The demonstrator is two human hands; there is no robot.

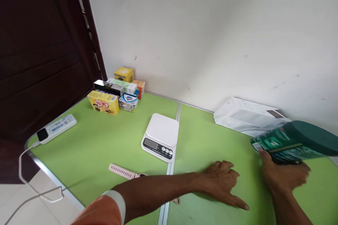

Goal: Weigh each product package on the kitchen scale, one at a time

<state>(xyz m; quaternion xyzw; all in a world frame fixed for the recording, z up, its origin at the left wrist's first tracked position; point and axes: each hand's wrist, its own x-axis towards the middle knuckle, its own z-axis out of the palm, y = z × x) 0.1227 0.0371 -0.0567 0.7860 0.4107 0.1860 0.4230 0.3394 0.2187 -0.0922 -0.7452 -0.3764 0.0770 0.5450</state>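
Tub (287,140), apparently, in right hand (283,175)

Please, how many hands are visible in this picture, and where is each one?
2. The left hand is spread, palm down, over the green table; the right hand, farther right, holds a tilted green tub. No other hand shows.

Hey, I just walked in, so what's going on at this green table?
A person's right hand is gripping a dark green canister, held tilted over the right side of the green table. The left hand is spread open, palm down, holding nothing. A white digital kitchen scale sits near the middle, a pink-strapped watch lies partly hidden by the left forearm, and a cluster of small boxes stands at the back left.
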